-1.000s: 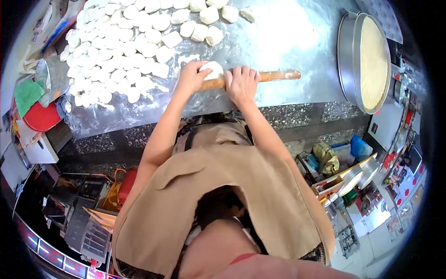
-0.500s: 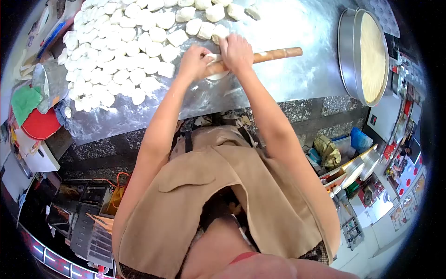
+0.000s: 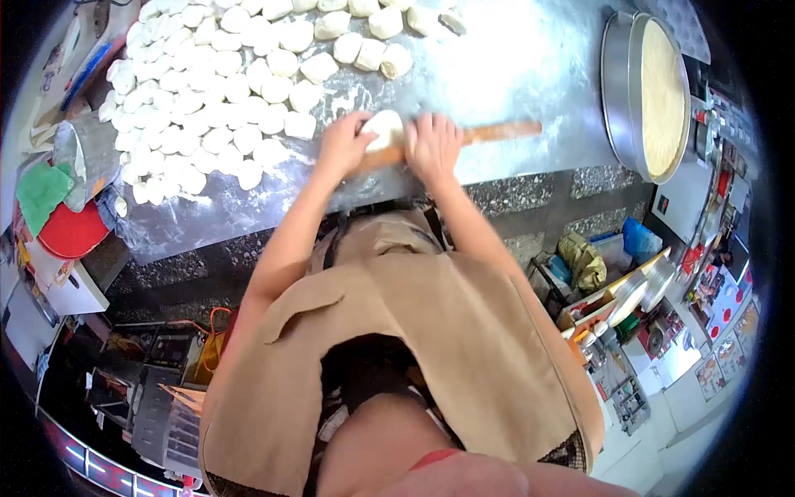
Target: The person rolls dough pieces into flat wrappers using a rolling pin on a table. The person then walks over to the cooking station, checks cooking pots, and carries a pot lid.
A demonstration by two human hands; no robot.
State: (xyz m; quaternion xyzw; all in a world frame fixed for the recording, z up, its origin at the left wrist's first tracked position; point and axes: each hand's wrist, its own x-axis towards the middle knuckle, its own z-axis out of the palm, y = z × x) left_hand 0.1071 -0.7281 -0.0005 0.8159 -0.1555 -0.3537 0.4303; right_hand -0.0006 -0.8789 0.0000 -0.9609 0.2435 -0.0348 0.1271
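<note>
A flattened white piece of dough (image 3: 386, 129) lies on the floured metal table in front of me. My left hand (image 3: 341, 146) has its fingers curled at the dough's left edge, close to the left end of a wooden rolling pin (image 3: 495, 133). On the pin's middle presses my right hand (image 3: 434, 149), fingers bent over it. The pin lies across the near part of the dough, its right end sticking out beyond my right hand. Many floured dough pieces (image 3: 215, 91) crowd the table on the left and at the back.
A round metal pan (image 3: 623, 95) with a pale, flat surface inside stands at the table's right end. On the left are a red round lid or tray (image 3: 73, 228) and a green cloth (image 3: 43, 195). The table's near edge (image 3: 290, 224) runs just ahead of my apron.
Both hands and the rolling pin have come back toward me, the right hand slightly to the right. More of the dough shows beyond the pin.
</note>
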